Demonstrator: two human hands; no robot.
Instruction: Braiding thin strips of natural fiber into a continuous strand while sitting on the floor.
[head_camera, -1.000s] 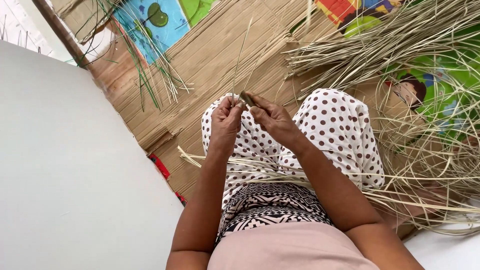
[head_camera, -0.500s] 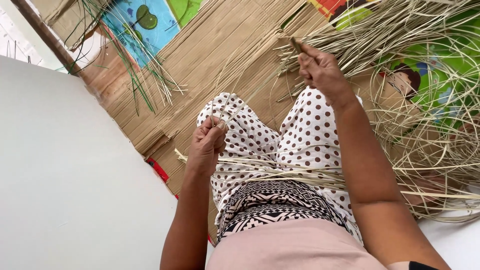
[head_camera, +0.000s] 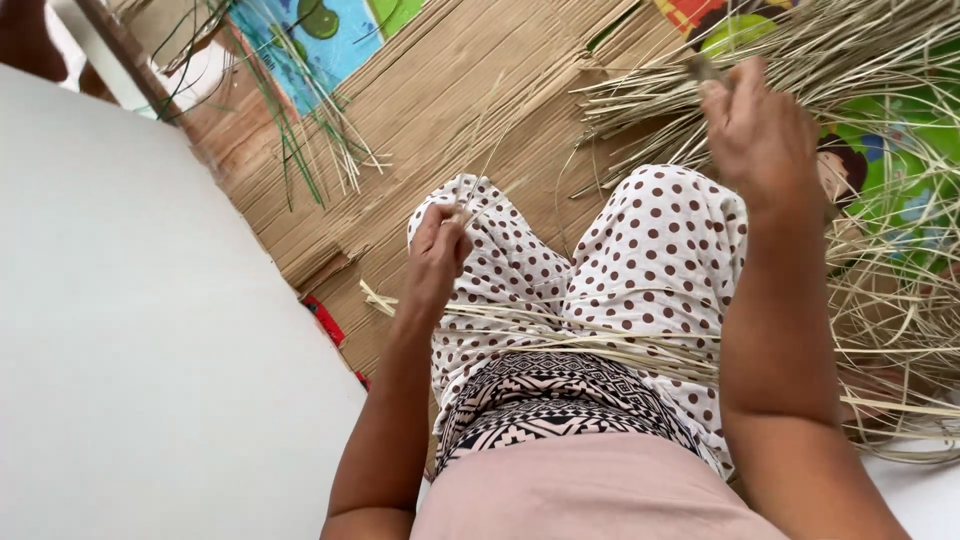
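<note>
Straw-coloured strips were what both my hands worked on. My left hand (head_camera: 437, 252) sat low over my left knee, its fingers (head_camera: 447, 222) pressed together and pinching the near end of a thin pale strand (head_camera: 480, 175) that ran up and away over the woven mat (head_camera: 440, 110). My right hand (head_camera: 762, 135) was raised well apart from it, out past my right knee, at the edge of the big pile of dried strips (head_camera: 860, 60). Its fingers were curled shut around a small dark thing (head_camera: 703, 68) that poked out at the top; I could not tell what it was, since my hand hid most of it.

A loose bundle of long strips (head_camera: 560, 335) lay across my lap, over the polka-dot trousers (head_camera: 650, 250) and just above the black-and-white patterned cloth (head_camera: 560, 395) at my waist. More dried strips spilled in a tangle to my right. Beyond my knees the ribbed mat covered the floor, with a bright cartoon-printed sheet (head_camera: 300, 40) showing at its far edge. Several green grass blades (head_camera: 300, 150) lay scattered at the mat's left corner, beside a plain white surface (head_camera: 130, 330).
</note>
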